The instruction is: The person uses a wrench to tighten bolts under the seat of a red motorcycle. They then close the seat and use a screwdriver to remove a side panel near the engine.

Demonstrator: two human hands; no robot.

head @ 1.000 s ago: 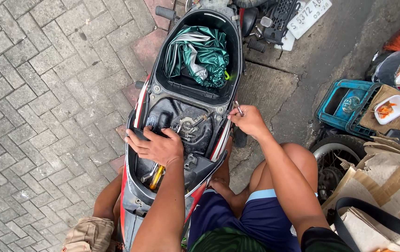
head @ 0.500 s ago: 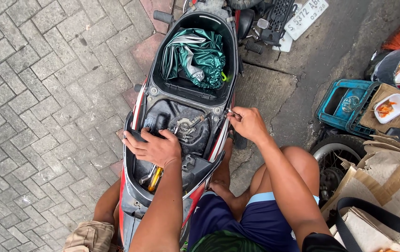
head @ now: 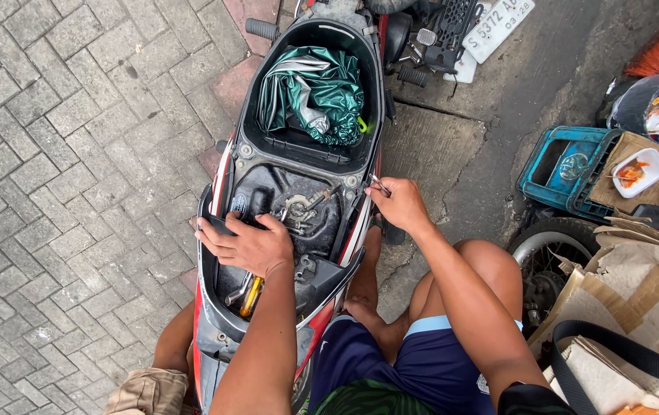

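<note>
Left hand (head: 249, 244) spread flat, palm down, on the black inner panel of the opened scooter (head: 291, 207), fingers gripping nothing. At centre, exposed fuel-pump fitting (head: 299, 209); beyond it, underseat compartment (head: 310, 150) holding a crumpled green raincoat (head: 312, 94). Right hand (head: 397, 204), well apart from the left, pinched on a thin metal tool (head: 379, 184) at the scooter's right edge.

My left hand (head: 249, 244) rests on the black inner shell of the scooter (head: 268, 192), whose side panels run red and white along the edges. In the black storage tub lies a glossy dark green raincoat (head: 314, 96) with a pale grey lining. My right hand (head: 397, 204) pinches a thin silver tool (head: 379, 184). My shorts (head: 414, 361) are navy with a light blue hem. The paving (head: 76, 154) is grey brick in an interlocking pattern, with some reddish bricks near the top. The crate (head: 568, 173) is teal
</note>
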